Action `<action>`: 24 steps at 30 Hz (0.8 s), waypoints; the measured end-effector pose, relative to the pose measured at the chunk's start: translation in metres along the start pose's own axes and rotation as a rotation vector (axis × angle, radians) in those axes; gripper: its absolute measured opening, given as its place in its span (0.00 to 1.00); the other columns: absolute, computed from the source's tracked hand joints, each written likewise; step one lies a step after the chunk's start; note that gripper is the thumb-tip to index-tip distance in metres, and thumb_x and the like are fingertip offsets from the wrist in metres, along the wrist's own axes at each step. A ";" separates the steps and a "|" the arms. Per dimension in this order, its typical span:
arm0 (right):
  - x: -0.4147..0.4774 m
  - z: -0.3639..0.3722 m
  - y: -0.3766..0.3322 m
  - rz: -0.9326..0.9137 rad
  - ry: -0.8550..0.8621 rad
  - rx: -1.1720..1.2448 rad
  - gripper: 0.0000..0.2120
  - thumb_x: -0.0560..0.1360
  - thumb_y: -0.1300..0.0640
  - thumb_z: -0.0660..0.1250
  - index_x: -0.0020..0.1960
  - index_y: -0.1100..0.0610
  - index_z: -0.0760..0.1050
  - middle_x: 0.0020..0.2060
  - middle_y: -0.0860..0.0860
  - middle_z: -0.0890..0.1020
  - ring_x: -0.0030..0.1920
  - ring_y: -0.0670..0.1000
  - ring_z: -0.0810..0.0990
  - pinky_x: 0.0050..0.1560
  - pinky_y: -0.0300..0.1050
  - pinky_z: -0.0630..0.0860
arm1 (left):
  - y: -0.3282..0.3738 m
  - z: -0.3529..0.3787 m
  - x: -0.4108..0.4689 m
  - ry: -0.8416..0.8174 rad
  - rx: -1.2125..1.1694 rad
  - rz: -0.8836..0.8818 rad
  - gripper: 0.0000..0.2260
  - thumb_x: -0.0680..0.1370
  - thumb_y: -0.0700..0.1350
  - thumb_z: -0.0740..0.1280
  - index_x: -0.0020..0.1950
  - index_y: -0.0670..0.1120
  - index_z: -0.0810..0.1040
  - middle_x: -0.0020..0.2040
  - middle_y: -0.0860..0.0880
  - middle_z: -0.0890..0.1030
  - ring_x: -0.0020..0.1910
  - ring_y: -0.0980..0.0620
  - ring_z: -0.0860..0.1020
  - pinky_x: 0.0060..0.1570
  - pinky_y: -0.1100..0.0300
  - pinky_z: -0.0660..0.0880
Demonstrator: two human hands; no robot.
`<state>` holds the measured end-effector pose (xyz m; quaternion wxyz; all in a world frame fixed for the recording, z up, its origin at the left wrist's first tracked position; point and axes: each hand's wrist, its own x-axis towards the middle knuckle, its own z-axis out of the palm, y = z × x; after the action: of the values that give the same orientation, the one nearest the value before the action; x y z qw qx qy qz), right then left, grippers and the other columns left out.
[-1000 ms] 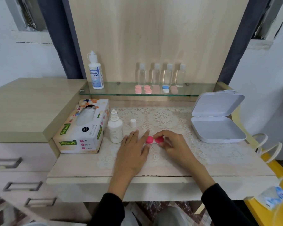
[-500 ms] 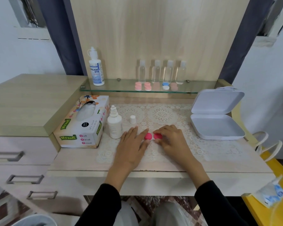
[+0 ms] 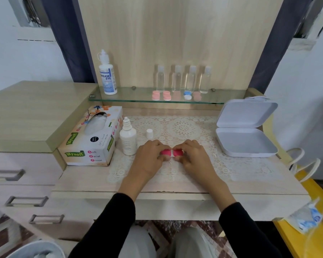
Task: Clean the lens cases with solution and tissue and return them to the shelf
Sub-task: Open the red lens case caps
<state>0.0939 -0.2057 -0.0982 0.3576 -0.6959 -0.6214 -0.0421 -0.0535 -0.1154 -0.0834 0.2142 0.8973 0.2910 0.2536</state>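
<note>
1. Locate case (image 3: pixel 171 153): pink, flat on lace mat (image 3: pixel 185 130), mid-desk, pinned between both hands.
2. Grips left cap (image 3: pixel 165 152) with left hand (image 3: pixel 151 157), fingers curled over it, thumb on near side. Grips right cap (image 3: pixel 177 152) the same way with right hand (image 3: pixel 192 157). Hands close together, knuckles almost meeting over case.
3. Judged step: twisting caps. Cannot tell whether loosening or tightening.
4. For a clean twist: press base down on mat, turn one cap while bracing the other, pinch at cap rims only. Avoid dragging lace.
5. Mind bottle (image 3: pixel 128 139) at 10 o'clock of case, just beside left hand, uncapped: likely to spill if knocked. White cap (image 3: pixel 149 133) loose at 11 o'clock.
6. Reach tissues (image 3: pixel 93 138) at 9 o'clock, beyond bottle, for the wipe.
7. Surface: pale wood desk (image 3: pixel 250 180) under mat. Box (image 3: pixel 246 144), white, lid up, at 3 o'clock.
8. Return point: glass shelf (image 3: pixel 129 98) at 12 o'clock. Holds other cases (image 3: pixel 166 95), pink plus one blue-white, in front of four clear bottles (image 3: pixel 177 79); big bottle (image 3: pixel 107 77) at its left end.
9. Room: drawers (image 3: pixel 17 183) at 8 o'clock, dark curtains (image 3: pixel 67 43) flanking wood panel, yellow top (image 3: pixel 306 189) at 4 o'clock.
</note>
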 end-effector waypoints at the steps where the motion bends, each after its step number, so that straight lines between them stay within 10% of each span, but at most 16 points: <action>1: 0.000 0.000 0.000 -0.001 0.000 0.002 0.11 0.71 0.60 0.73 0.52 0.54 0.81 0.42 0.40 0.73 0.45 0.44 0.68 0.48 0.43 0.64 | -0.001 0.001 0.000 0.017 -0.007 -0.003 0.12 0.74 0.46 0.70 0.57 0.48 0.81 0.49 0.50 0.79 0.52 0.50 0.74 0.53 0.54 0.69; 24: -0.001 -0.002 -0.001 0.013 -0.014 0.041 0.09 0.71 0.57 0.72 0.51 0.54 0.80 0.40 0.37 0.71 0.44 0.43 0.67 0.47 0.40 0.63 | -0.010 0.010 -0.003 0.105 -0.155 -0.013 0.16 0.72 0.49 0.73 0.58 0.48 0.79 0.53 0.51 0.79 0.53 0.53 0.74 0.55 0.63 0.66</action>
<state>0.0934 -0.2077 -0.0968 0.3677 -0.6928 -0.6200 -0.0221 -0.0542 -0.1124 -0.0976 0.2691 0.8616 0.2869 0.3207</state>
